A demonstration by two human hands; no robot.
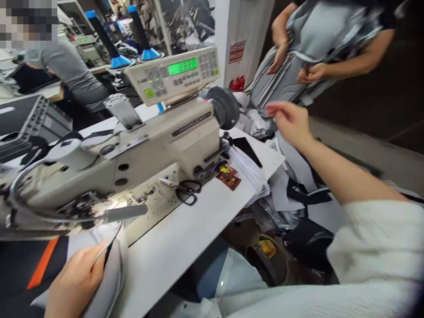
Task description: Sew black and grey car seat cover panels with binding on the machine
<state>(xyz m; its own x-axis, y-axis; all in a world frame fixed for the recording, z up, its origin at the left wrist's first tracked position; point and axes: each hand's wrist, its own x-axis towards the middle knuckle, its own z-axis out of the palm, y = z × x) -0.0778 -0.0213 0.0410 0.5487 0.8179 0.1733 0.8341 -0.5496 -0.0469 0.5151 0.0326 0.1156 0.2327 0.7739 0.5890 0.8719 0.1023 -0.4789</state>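
Note:
My left hand (77, 276) grips the edge of a sewn fabric piece (114, 260) in white and black with an orange stripe (43, 263). The fabric lies at the near end of a sewing machine (159, 137), below its needle area. My right hand (291, 123) is stretched out over the right end of the table, in the air and somewhat blurred. It holds nothing I can see; the index finger is extended and the others are partly bent. Black-handled scissors (187, 190) rest on the machine bed, with small brown packets (229, 176) beside them.
A co-worker's hands (313, 73) are beyond my right hand, near grey padded pieces (274, 75). White strips (248, 170) hang over the table's right end, above piled fabric (318, 212). A control panel (179, 73) tops the machine. Another person (71, 66) sits at far left.

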